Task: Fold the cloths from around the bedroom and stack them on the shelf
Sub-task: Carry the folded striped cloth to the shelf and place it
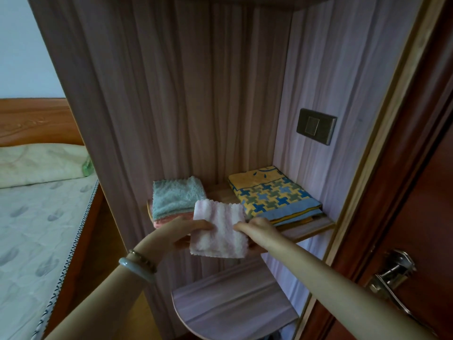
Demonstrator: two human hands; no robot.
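On my left wrist I wear a pale green bangle (136, 269) and a thin bead bracelet (144, 258). Below my arms there is a lower rounded shelf (232, 307).

My left hand (186, 231) grips the left edge of a small folded pink and white cloth (219, 231), with the thumb on top. My right hand (257, 229) pinches its right edge with curled fingers. So I hold the cloth between both hands, just in front of the front edge of the shelf (308, 233). I cannot tell if it touches the shelf.

On the shelf, at the left, lies a pile of folded cloths. A teal cloth (176, 195) is on top and pink and orange ones (163, 221) are under it. At the right, apart from this pile, lies a folded yellow and blue patterned cloth (272, 195), close to the side wall.

Higher on that side wall there is a dark switch (316, 126). At the right I see a brown door with a metal handle (392, 273). At the far left is a bed mattress (36, 229) with a pillow (41, 163) and a wooden headboard (31, 119).
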